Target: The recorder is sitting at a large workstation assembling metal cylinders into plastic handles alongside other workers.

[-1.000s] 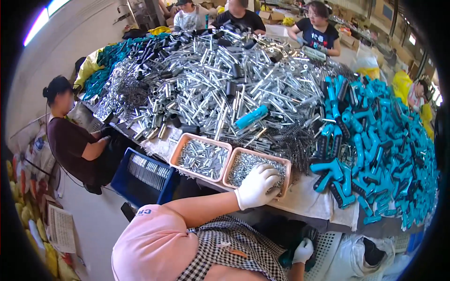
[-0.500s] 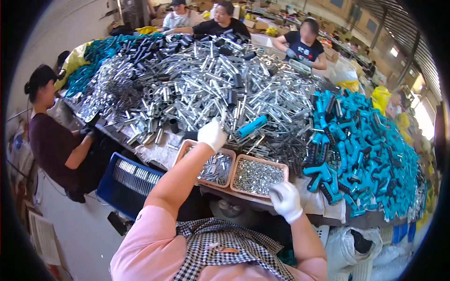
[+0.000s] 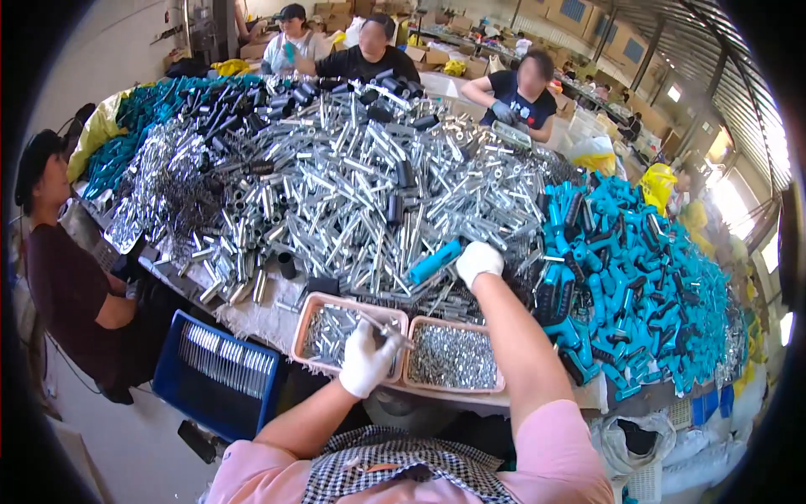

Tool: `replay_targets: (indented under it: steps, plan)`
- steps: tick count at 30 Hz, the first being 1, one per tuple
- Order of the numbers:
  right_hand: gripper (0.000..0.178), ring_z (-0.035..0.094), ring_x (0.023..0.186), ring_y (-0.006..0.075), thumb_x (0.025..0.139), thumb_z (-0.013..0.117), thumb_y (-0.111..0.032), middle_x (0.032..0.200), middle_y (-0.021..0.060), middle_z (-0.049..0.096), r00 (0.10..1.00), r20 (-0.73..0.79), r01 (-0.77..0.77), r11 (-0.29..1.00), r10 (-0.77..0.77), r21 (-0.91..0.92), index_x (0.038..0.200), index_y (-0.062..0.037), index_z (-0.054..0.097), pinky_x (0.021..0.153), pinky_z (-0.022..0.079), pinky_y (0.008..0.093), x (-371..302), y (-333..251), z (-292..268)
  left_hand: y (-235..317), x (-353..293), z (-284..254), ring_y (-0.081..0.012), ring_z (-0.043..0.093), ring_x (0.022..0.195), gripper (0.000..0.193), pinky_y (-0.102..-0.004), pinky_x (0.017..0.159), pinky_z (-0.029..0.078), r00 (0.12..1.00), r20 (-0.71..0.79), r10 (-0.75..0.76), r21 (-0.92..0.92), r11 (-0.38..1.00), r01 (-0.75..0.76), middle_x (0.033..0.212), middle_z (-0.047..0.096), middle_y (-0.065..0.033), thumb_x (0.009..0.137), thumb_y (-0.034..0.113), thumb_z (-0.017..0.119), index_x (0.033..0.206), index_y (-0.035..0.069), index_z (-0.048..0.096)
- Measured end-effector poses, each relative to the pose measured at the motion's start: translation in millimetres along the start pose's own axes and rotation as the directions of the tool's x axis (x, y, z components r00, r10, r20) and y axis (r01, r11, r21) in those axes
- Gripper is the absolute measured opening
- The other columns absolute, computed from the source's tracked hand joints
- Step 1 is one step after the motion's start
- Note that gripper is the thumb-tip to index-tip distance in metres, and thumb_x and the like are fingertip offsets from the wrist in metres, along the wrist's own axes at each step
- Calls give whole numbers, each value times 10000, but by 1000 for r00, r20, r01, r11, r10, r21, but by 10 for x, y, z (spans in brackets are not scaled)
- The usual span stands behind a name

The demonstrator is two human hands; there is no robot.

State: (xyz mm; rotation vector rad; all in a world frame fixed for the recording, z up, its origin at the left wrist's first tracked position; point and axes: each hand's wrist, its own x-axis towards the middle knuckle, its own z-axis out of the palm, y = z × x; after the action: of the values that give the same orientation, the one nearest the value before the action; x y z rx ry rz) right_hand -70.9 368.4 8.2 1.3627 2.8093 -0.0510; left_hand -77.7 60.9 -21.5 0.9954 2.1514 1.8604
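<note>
In white gloves, both hands work at the near edge of a table heaped with metal parts. Over the left pink tray (image 3: 300,336), my left hand (image 3: 369,359) is closed on a slim silver metal tube (image 3: 391,329). Small pins and metal pieces fill that tray. The right pink tray (image 3: 495,385), full of tiny shiny metal bits, sits beside it. My right hand (image 3: 481,264) reaches onto the pile just right of a teal cylinder (image 3: 435,262), close to dark springs (image 3: 516,290); its fingertips are hidden, so what it grips does not show.
A large heap of silver tubes (image 3: 336,193) spreads across the table. Teal handles (image 3: 638,277) are piled at the right. A blue crate (image 3: 164,370) with lined-up metal rods stands lower left. One person (image 3: 67,260) is at the left; several others are beyond the table.
My left hand has drawn back from the pile to the left tray with a metal tube. My right hand has moved from the right tray forward onto the pile. The view has shifted slightly.
</note>
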Motion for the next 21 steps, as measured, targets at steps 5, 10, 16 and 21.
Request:
replay_targets:
  steps: [5,10,16,21]
  plan:
    - [276,710,997,312,890,533,-184,1080,153,729,997,22,-79,997,79,-19,995,-93,771,775,575,453,226,-124,98,-185,-13,75,-166,632,695,306,-319,664,520,991,28,-131,-184,974,134,807,655,-77,846,147,754,1052,6,577]
    - [262,711,989,307,868,550,-186,1065,147,732,1000,19,-4,998,5,-65,973,-104,776,775,571,441,58,-12,-172,-213,-43,112,-134,637,711,253,-284,617,531,982,10,-189,-438,882,174,873,659,-74,896,77,692,1076,-27,549]
    - [346,681,909,388,853,574,-325,953,219,705,991,-74,125,980,-115,153,927,-20,719,837,537,464,-1011,414,-885,-40,-26,22,-130,648,701,230,-283,608,548,951,24,-309,-581,770,265,908,646,-76,953,152,647,1088,-4,545]
    - [363,653,829,351,896,605,-273,958,215,667,853,-139,429,524,-503,736,1097,28,612,759,506,429,-2133,734,-374,229,-89,57,-94,602,708,193,-236,627,512,952,113,-285,-768,582,266,916,642,-46,985,199,611,1063,31,557]
